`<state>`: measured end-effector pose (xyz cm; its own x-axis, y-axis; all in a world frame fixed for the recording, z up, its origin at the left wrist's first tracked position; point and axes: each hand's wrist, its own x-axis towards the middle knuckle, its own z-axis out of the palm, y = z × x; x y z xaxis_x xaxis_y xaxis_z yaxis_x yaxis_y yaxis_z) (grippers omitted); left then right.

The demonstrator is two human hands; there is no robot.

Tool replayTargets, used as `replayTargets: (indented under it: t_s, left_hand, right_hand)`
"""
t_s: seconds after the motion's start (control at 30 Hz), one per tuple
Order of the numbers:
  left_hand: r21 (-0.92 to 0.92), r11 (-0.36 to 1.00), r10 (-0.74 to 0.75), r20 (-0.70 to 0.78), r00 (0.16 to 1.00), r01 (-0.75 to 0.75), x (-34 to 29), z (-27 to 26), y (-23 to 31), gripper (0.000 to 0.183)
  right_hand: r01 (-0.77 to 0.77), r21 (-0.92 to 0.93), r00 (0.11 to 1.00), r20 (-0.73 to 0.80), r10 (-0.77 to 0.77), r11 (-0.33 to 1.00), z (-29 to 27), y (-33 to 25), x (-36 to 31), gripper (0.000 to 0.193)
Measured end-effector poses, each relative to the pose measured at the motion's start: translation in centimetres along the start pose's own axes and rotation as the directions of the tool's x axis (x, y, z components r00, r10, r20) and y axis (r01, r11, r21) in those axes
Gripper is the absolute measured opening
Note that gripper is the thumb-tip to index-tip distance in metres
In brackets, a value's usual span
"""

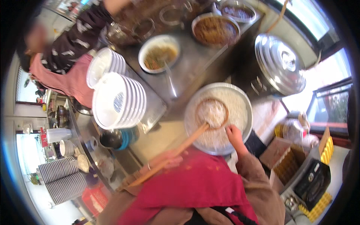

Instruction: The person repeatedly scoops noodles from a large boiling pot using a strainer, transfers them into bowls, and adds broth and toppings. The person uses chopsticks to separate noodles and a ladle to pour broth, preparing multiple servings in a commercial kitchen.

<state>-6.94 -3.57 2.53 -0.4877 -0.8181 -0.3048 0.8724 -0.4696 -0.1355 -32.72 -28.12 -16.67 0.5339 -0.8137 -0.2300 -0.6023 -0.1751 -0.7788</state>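
While the left hand (165, 162) holds the wooden-handled strainer (192, 140), its round head sits inside the basin (190, 117)'s rim amid white strands (239, 108). The right hand (234, 135) curls beside the near right rim; whether it holds anything, I cannot tell. 2 bowl stacks (122, 101) line the counter (187, 71)'s left edge.

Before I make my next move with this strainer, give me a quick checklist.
1. Left hand on the wooden-handled strainer: ok, holding its handle.
2. Strainer filled: ok, white noodle-like strands inside.
3. Strainer over the metal basin: ok.
4. Right hand empty: cannot tell; its fingertips are unclear beside the strainer.
5. White bowls at the counter's edge separated: not ok, they stand in two stacks.
6. Large pot's lid on: ok.
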Motion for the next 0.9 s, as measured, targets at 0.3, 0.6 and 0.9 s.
replayTargets:
  t_s: [0.3, 0.6, 0.9]
  left_hand:
    - [0.22, 0.97, 0.134, -0.123, 0.983, -0.105, -0.9, 1.0, -1.5, 0.049]
    - [0.176, 0.973, 0.172, -0.126, 0.977, -0.149, -0.6, -0.4, -2.5, 0.045]
    - [0.214, 0.97, 0.12, -0.03, 0.992, -0.111, -0.1, -1.7, -2.6, 0.045]
  right_hand:
    - [-0.052, 0.287, 0.994, -0.074, 0.076, 0.956, -6.5, -7.9, -0.6, 0.013]
    - [0.188, 0.397, 0.979, -0.147, -0.14, 0.899, -14.3, -16.8, -3.9, 0.012]
    - [0.135, 0.349, 0.99, -0.018, -0.138, 0.927, -15.1, -17.6, -3.9, 0.015]
